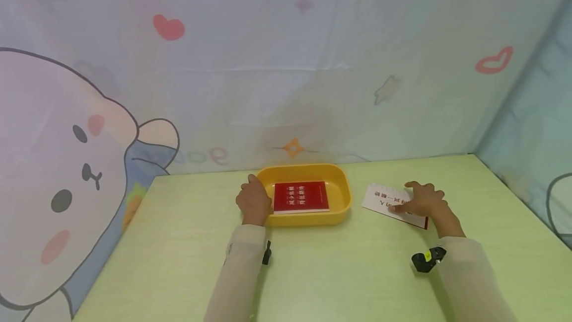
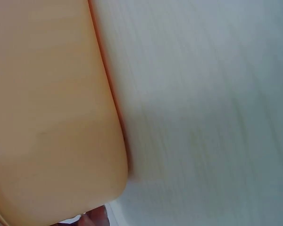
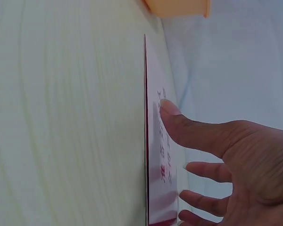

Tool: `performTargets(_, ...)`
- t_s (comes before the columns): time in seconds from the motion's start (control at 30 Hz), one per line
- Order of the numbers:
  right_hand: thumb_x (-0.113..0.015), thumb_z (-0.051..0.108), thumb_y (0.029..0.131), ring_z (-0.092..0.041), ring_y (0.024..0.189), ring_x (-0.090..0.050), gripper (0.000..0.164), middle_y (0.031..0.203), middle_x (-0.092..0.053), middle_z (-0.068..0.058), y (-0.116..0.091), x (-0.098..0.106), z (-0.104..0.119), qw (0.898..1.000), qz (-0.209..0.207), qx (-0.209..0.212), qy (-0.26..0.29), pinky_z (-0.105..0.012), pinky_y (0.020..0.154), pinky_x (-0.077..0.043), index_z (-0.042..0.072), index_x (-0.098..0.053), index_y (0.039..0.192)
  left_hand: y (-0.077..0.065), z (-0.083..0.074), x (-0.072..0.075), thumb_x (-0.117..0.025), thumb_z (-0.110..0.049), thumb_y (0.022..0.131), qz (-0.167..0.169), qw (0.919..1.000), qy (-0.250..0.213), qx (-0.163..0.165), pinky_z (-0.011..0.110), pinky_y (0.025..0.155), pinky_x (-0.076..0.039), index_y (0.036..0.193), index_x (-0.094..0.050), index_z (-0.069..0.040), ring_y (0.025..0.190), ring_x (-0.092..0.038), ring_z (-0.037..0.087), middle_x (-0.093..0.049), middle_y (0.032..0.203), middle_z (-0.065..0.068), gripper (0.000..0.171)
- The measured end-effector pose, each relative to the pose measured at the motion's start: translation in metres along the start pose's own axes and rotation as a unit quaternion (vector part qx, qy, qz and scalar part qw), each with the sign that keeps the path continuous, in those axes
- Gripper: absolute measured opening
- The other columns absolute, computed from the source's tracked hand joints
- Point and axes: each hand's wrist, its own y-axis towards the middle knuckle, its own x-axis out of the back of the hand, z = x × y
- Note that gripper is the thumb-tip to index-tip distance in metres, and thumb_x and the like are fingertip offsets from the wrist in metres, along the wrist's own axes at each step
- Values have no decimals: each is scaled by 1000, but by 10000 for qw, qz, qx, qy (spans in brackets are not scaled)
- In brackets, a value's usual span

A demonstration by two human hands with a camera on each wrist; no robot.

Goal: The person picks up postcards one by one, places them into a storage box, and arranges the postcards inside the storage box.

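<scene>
A shallow yellow tray (image 1: pixel 308 220) sits near the back edge of the table. Lying in it is a red card or booklet (image 1: pixel 301 197) with white characters and a pale lower edge. My left hand (image 1: pixel 253 201) grips the tray's left rim; in the left wrist view the tray's wall (image 2: pixel 52 117) hides most of the fingers. To the right of the tray, a white card (image 1: pixel 380 200) with red and dark characters lies on the table. Over its right part is my right hand (image 1: pixel 422 201), thumb above the printed face and fingers spread along the far edge.
A pale green wood-grain table (image 1: pixel 339 272) carries everything. Behind it hangs a printed cloth (image 1: pixel 286 63) with hearts and a cartoon animal, close to the tray's back. Another cloth wall (image 1: pixel 540 128) stands at the right.
</scene>
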Motion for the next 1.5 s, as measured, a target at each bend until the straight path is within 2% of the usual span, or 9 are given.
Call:
performTargets(0.37,-76,39,73,-61,101,-24,78,112,-30,-44,2,-4,-17,9998,-78,-50,192,-69,76,-38,-8,-39,123,-3,1,-1,-70,-22,80,-168,9998,-33,-143,43,70,-52,109,-42,2,83,-56,34,-56,94,23,47)
performTargets(0.77,-79,38,71,-58,95,-26,80,110,-28,-44,1,-3,-20,9986,-272,-118,430,-64,73,-39,-4,-35,122,-3,0,-2,-72,-22,78,-185,9997,13,-146,43,67,-52,109,-41,2,81,-56,34,-55,91,22,49)
performTargets(1.1,-80,38,70,-55,95,-35,81,111,-33,-43,3,-2,-27,9967,-551,100,591,-62,75,-40,-4,-36,124,0,2,-6,-71,-22,79,-245,9994,134,-194,42,64,-53,106,-43,2,77,-57,32,-55,86,20,46)
performTargets(1.3,-77,37,73,-51,103,-42,79,121,-41,-43,3,4,-31,9970,-382,343,573,-62,83,-40,-9,-40,126,1,3,-6,-72,-23,79,-153,9997,98,-166,42,65,-53,107,-42,2,77,-57,32,-55,87,20,48)
performTargets(1.37,-76,38,75,-52,107,-40,79,127,-38,-43,3,7,-32,9968,-237,356,675,-64,87,-38,-8,-39,128,2,3,-6,-72,-23,78,-148,9998,79,-147,42,65,-53,108,-41,2,78,-57,32,-55,87,20,49)
performTargets(1.5,-72,30,81,-53,111,-32,74,134,-27,-43,4,9,-33,9913,152,212,1291,-68,92,-32,-4,-34,134,3,3,-7,-72,-22,78,-106,9998,30,-154,43,66,-53,110,-41,2,78,-57,33,-55,88,20,51)
